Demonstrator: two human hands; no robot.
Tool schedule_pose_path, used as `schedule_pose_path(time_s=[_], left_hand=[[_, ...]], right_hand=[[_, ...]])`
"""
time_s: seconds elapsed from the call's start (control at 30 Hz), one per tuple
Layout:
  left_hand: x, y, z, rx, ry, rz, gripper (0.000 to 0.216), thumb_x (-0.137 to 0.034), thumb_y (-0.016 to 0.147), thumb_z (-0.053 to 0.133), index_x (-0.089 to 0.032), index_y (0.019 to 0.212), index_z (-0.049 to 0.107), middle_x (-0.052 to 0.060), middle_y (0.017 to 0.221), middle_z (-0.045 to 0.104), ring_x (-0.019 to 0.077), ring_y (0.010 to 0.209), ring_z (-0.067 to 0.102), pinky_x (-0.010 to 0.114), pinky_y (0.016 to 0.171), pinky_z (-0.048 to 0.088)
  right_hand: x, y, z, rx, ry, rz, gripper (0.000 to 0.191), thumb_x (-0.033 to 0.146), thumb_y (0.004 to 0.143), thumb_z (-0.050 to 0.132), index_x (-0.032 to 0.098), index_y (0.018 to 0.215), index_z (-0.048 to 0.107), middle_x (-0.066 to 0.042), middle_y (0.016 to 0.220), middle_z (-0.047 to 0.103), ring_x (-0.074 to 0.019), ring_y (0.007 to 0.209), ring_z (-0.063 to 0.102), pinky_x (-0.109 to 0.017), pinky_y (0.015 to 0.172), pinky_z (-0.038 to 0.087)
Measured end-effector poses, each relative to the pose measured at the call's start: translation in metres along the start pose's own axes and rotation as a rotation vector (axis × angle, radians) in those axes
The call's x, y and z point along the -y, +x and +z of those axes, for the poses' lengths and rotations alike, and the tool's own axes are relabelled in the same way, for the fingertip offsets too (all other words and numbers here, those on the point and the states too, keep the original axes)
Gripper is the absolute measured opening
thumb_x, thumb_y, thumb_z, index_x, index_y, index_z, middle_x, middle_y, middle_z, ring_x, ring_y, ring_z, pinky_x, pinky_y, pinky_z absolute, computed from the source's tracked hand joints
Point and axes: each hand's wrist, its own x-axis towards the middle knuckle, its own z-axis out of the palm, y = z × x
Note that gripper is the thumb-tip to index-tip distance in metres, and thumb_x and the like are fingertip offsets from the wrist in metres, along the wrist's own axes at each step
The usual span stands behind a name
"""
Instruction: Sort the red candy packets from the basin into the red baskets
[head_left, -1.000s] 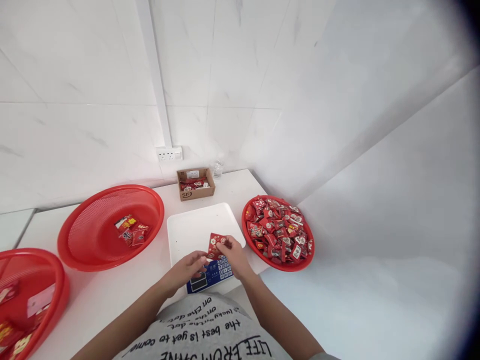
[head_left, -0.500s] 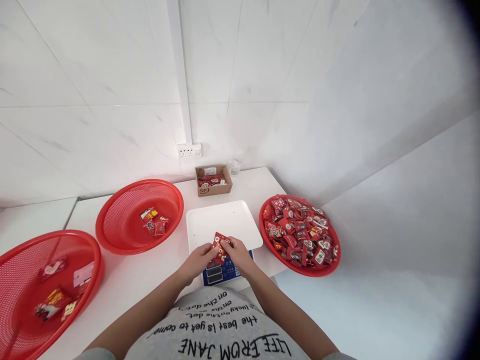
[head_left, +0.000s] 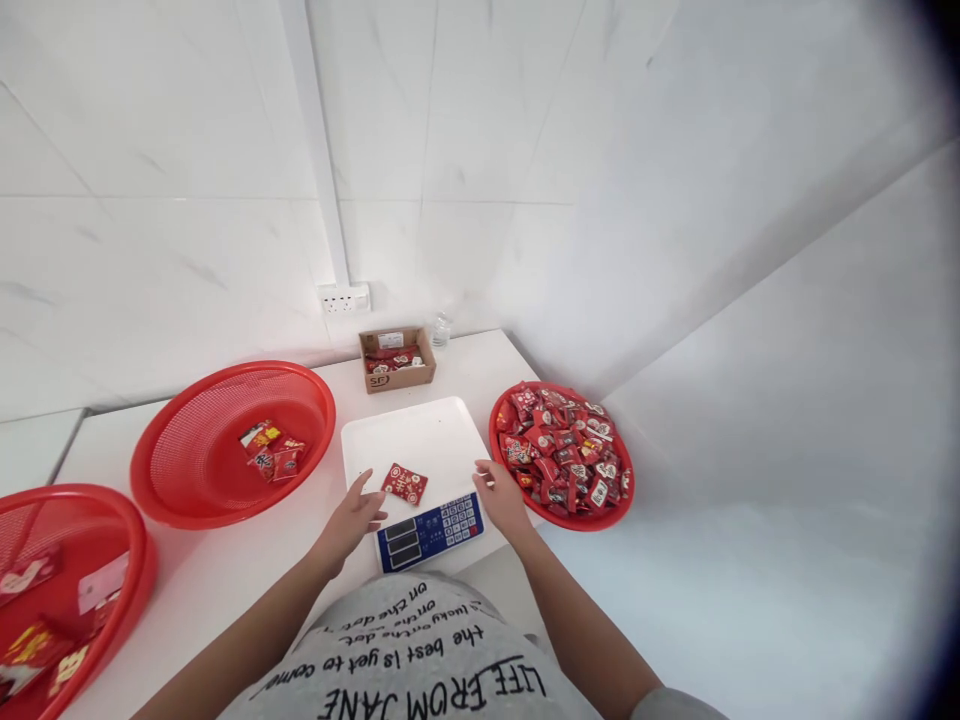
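A small red packet (head_left: 404, 483) lies flat on the white platform of a weighing scale (head_left: 420, 440) with a blue keypad panel (head_left: 430, 531). My left hand (head_left: 351, 519) rests at the scale's left front corner, fingers apart, holding nothing. My right hand (head_left: 502, 494) hovers at the scale's right edge, fingers loosely spread, also holding nothing. Neither hand touches the packet. To the right of the scale stands a red tray (head_left: 579, 521) heaped with many similar red packets.
A red mesh basket (head_left: 187, 450) left of the scale holds several packets. Another red basket (head_left: 112, 560) at the far left has several more. A small cardboard box (head_left: 397, 359) and a clear jar (head_left: 441, 329) stand by the wall, under a socket (head_left: 343, 298).
Both hands held the red packet above the keypad; now the packet lies on the scale platform and both hands have let go and moved apart to the sides.
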Motion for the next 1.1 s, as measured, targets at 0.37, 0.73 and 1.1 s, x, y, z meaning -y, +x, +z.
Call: schedule_pose_path(time_s=[0.37,0.73,1.1], left_hand=[[0.02,0.025,0.021,0.348,1.303,0.679,0.051,-0.04,0.082,0.054,-0.022,0.13,0.048,0.007,0.141,0.043,0.0284,0.135,0.026,0.048,0.109,0.024],[0.023,0.044,-0.01,0.198,1.269,0.73,0.038,-0.04,0.086,0.046,-0.019,0.115,0.06,0.008,0.126,0.057,0.0277,0.129,0.038,0.047,0.107,0.032],[-0.003,0.007,0.018,0.187,0.81,0.565,0.036,-0.04,0.084,0.046,-0.022,0.111,0.058,0.007,0.119,0.06,0.0219,0.115,0.051,0.039,0.1,0.039]], right_hand=[[-0.032,0.012,-0.078,-0.195,-0.861,0.224,0.04,0.031,0.086,0.045,0.018,0.123,0.05,-0.012,0.122,0.056,-0.0272,0.113,0.047,-0.041,0.089,0.033],[-0.024,0.028,-0.107,-0.252,-0.852,0.304,0.035,0.025,0.091,0.03,0.017,0.105,0.061,-0.012,0.096,0.067,-0.0218,0.086,0.062,-0.032,0.073,0.04],[0.03,0.017,-0.076,-0.202,0.228,0.171,0.036,0.052,0.072,0.055,0.018,0.082,0.062,-0.004,0.074,0.063,-0.0177,0.067,0.055,-0.03,0.064,0.045]])
